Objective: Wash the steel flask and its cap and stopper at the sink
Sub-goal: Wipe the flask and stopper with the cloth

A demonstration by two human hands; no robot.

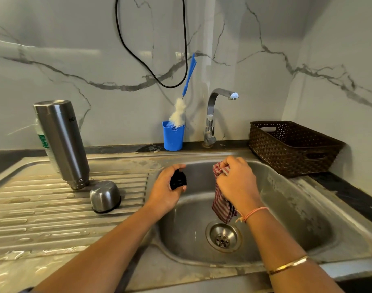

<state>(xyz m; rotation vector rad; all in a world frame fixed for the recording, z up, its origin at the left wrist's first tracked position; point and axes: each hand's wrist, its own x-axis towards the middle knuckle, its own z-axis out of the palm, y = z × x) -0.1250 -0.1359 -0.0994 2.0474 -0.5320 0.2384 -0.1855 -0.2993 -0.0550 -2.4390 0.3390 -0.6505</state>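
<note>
Wiping the stopper [177, 180] looks like your step: left hand [166, 193] grips it, right hand [235, 182] just beside it clutches the checked cloth [222, 205]. Work the cloth into every crevice (flask [61, 142] and cap [105, 195] sit left of your left hand).

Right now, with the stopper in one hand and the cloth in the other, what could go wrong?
The left hand holds the black stopper over the basin; a slip could drop it toward the drain. The steel flask stands mouth-down on the ribbed drainboard; a nudge might topple it onto the cap.
</note>
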